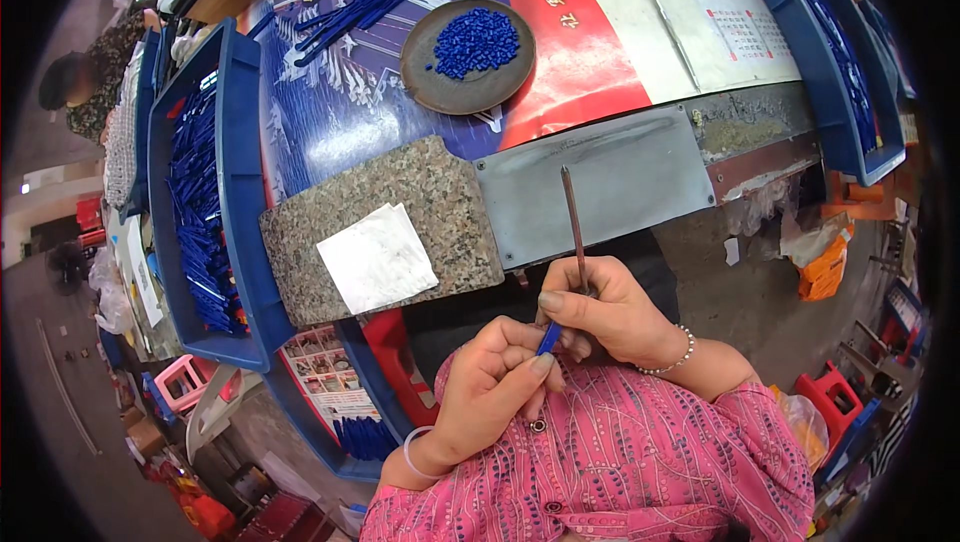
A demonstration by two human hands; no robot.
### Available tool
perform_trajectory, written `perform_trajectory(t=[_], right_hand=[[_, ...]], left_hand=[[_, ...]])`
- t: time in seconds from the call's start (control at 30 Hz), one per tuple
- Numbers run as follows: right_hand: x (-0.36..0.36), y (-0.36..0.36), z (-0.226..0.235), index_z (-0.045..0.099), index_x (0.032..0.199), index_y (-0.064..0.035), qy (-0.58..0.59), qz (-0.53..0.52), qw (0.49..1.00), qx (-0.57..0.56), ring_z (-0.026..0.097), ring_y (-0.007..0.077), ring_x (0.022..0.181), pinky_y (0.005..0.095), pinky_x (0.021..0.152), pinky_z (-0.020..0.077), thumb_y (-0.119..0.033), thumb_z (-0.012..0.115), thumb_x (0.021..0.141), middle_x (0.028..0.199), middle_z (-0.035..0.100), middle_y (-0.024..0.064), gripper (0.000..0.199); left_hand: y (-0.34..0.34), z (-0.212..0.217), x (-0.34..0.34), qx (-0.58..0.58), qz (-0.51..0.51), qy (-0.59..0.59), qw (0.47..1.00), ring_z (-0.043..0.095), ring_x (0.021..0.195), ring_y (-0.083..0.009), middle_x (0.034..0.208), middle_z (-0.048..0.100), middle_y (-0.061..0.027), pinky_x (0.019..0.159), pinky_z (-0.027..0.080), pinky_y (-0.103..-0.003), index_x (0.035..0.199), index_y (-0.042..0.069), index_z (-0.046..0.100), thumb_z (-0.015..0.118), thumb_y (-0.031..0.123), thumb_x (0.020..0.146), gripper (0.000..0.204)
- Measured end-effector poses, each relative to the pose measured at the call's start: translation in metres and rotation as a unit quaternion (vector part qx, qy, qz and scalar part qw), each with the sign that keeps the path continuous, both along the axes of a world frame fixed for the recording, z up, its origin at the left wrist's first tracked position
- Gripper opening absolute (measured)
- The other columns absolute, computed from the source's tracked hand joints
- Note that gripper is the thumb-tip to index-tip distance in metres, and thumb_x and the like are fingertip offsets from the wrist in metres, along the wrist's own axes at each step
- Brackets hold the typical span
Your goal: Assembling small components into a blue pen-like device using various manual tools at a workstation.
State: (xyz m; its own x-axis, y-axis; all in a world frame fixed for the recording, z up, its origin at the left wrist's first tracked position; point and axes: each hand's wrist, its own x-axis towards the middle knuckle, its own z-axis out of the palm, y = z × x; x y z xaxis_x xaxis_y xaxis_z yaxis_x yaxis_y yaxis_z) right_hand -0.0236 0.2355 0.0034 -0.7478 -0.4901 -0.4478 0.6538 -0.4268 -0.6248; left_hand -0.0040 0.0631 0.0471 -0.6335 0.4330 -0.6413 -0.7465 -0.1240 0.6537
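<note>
In front of my pink patterned blouse, both hands are close together. My left hand (485,387) is closed, pinching a small flat blue piece (548,339) between thumb and fingers. My right hand (622,314), also closed, grips a thin dark metal rod (573,212). The rod's narrow far end points up over a grey metal sheet (610,182) at the bench edge. Its lower end runs in among my fingers, close to the blue piece; whether they touch is hidden.
A round dish (425,87) holds many small blue beads (475,44). White paper (375,260) lies on a granite slab (290,217). Blue bins (240,182) flank the bench, and blue strips (370,4) lie behind. A thin rod (677,42) rests on the calendar sheet. Someone sits far left.
</note>
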Motion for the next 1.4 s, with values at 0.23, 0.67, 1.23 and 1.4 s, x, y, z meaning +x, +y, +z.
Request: perform_trajectory(t=[0.23, 0.67, 1.23, 1.4], right_hand=[[0.004, 0.004, 0.009, 0.056, 0.084, -0.0065, 0.055, 0.018, 0.995, 0.077, 0.052, 0.0032, 0.056, 0.0183, 0.048, 0.0431, -0.026, 0.059, 0.088, 0.069, 0.057, -0.0018, 0.02], [0.023, -0.004, 0.004, 0.05, 0.083, -0.003, 0.167, -0.045, 0.984, 0.04, 0.044, 0.0016, 0.057, 0.018, 0.045, 0.0369, -0.027, 0.059, 0.088, 0.067, 0.048, -0.0032, 0.026], [0.014, -0.001, 0.017, 0.055, 0.083, -0.0032, 0.066, 0.003, 0.99, 0.128, 0.051, 0.0038, 0.05, 0.0172, 0.045, 0.0392, -0.02, 0.059, 0.087, 0.063, 0.055, -0.0005, 0.018], [0.013, -0.008, 0.002, 0.053, 0.081, -0.0031, 0.079, 0.001, 0.994, 0.077, 0.047, 0.0031, 0.047, 0.0165, 0.043, 0.036, -0.021, 0.058, 0.088, 0.061, 0.053, -0.0007, 0.02]], left_hand=[[0.0, 0.0, 0.007, -0.048, -0.022, 0.091, 0.994, 0.052, 0.049, -0.0109, 0.072, 0.061, -0.0114, 0.046, 0.043, -0.021, 0.097, -0.001, 0.044, 0.049, 0.0, 0.087, 0.01], [0.016, 0.024, 0.018, -0.068, -0.007, 0.14, 0.988, 0.046, 0.052, -0.004, 0.071, 0.057, -0.0031, 0.049, 0.036, -0.016, 0.091, 0.003, 0.046, 0.05, 0.003, 0.09, 0.004], [0.004, -0.012, 0.026, 0.024, 0.025, 0.114, 0.993, 0.052, 0.057, -0.0067, 0.079, 0.059, -0.009, 0.051, 0.042, -0.019, 0.099, -0.001, 0.041, 0.047, 0.0, 0.089, 0.012], [0.001, -0.015, 0.032, -0.026, 0.01, 0.157, 0.987, 0.052, 0.055, -0.0068, 0.08, 0.059, -0.0135, 0.049, 0.043, -0.018, 0.1, -0.002, 0.039, 0.044, 0.001, 0.09, 0.012]])
